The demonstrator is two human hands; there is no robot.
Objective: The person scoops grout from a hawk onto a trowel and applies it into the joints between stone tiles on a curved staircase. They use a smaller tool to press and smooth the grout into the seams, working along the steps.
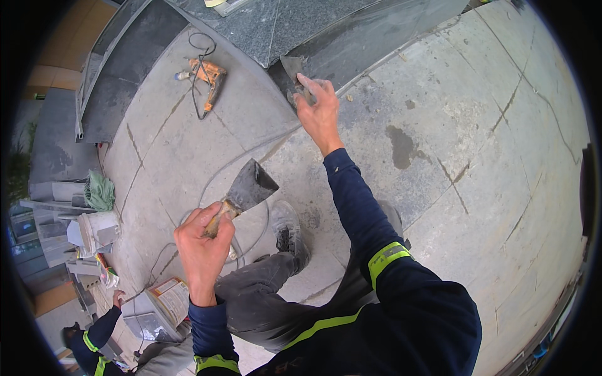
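Note:
My left hand [204, 241] is closed on the handle of a wide putty knife [251, 183]; its blade is dark and smeared, held over the paving near my shoe. Farther forward, my right hand [318, 113] has closed fingers on a small grey scraper [291, 66], partly hidden by the fingers, at the dark stone side [357, 41] of a speckled granite structure [238, 25]. A grey cord loops on the paving around and below the putty knife.
An orange corded drill [210, 81] lies beside a dark curved stone piece [122, 69]. At left are stacked grey slabs [56, 144], a green bag [100, 191] and buckets [172, 297]. A co-worker [94, 338] in reflective-striped clothing works at lower left. The paving [501, 207] has cracks and stains.

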